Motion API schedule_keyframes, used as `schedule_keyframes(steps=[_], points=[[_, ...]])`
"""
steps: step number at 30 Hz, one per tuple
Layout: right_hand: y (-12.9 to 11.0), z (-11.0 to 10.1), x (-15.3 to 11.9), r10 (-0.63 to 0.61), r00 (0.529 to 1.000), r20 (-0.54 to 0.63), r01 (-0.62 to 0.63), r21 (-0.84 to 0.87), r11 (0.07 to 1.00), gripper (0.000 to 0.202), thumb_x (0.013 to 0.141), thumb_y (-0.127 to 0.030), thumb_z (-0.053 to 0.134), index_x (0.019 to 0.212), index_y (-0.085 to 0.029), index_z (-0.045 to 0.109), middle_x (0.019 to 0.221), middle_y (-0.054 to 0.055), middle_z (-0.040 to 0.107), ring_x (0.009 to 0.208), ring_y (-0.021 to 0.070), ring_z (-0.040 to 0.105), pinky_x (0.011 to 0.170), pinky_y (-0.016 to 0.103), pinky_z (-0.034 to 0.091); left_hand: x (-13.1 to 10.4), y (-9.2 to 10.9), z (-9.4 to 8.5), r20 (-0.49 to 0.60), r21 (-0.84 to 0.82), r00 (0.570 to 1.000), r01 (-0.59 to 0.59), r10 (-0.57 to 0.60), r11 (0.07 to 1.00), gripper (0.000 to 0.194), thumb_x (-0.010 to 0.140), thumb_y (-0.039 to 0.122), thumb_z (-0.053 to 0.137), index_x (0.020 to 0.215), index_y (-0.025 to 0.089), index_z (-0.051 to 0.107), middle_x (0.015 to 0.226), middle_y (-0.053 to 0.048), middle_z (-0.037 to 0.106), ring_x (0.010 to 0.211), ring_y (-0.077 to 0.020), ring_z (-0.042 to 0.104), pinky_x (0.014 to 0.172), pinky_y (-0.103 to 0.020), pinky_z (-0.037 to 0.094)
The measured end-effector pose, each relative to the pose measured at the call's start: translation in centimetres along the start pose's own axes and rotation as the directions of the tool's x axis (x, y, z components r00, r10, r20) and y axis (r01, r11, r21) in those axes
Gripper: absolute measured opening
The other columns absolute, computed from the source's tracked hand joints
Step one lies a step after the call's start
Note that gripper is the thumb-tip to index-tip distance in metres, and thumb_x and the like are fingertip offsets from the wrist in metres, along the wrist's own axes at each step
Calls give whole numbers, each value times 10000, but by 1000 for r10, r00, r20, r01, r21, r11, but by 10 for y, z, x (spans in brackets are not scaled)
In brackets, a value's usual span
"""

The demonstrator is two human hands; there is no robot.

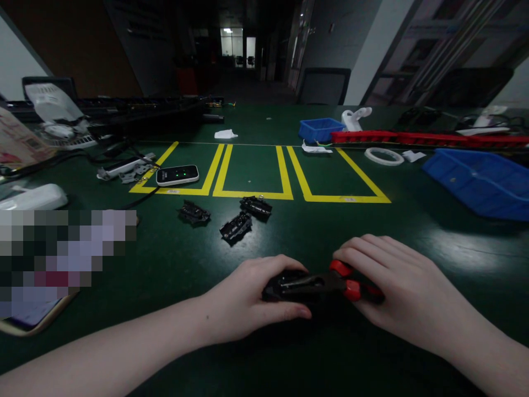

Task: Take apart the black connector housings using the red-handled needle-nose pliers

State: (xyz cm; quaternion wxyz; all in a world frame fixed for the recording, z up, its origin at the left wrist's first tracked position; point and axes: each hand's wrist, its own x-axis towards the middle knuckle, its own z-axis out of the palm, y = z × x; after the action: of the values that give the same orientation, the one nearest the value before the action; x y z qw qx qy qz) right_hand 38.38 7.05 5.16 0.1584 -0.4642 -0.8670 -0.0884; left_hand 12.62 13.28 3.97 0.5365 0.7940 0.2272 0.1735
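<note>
Near the table's front my left hand is closed around a black plastic part, thumb below and fingers above. My right hand grips pliers with red-and-black handles. The dark jaws of the pliers meet the right end of the black part; whether they pinch it I cannot tell. Farther forward lie several similar black plastic parts: one at the left, one in the middle and one just behind it.
Yellow tape outlines mark the green table. A white device with green lights lies at the left outline. Blue bins and a tape roll are at the right, a red strip behind. Grey scraps lie left.
</note>
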Motion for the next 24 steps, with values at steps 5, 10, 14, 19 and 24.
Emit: schedule_keyframes(steps=[5,10,14,19,24], points=[[1,-3,2,-9,1000,19,9,-11,1000,294,727,-125,512,1004,-209,566,908,79,658,789,241,621,666,368,482,-1,-2,2,-17,-10,1000,-16,16,1000,395,879,321,738,1213,147,618,1130,-64,695,989,-184,648,853,-278,476],[2,0,0,12,1000,27,-12,21,1000,302,721,-134,535,1009,-216,570,917,75,665,791,237,629,673,372,498,-1,-1,1,-10,-15,1000,-15,15,1000,388,885,321,731,1221,165,612,1141,-58,692,1002,-187,650,860,-284,482],[2,3,-3,37,998,45,-40,51,998,313,736,-135,532,1033,-229,558,926,73,654,797,237,619,680,378,497,0,0,0,-10,-6,1000,-10,10,1000,382,890,326,725,1214,160,609,1133,-59,689,998,-187,648,854,-286,481],[2,5,-5,57,997,56,-61,61,996,287,743,-146,533,1015,-234,558,906,72,645,790,239,615,661,373,481,0,0,0,1,-2,1000,-16,16,1000,368,896,317,716,1215,171,603,1152,-61,688,1022,-192,653,875,-293,487],[2,3,-2,43,997,65,-48,73,996,271,742,-131,534,993,-230,556,882,63,643,759,227,617,635,355,477,0,-3,0,6,-4,1000,-30,30,1000,374,897,326,712,1221,178,599,1143,-62,694,1004,-195,659,860,-297,496]])
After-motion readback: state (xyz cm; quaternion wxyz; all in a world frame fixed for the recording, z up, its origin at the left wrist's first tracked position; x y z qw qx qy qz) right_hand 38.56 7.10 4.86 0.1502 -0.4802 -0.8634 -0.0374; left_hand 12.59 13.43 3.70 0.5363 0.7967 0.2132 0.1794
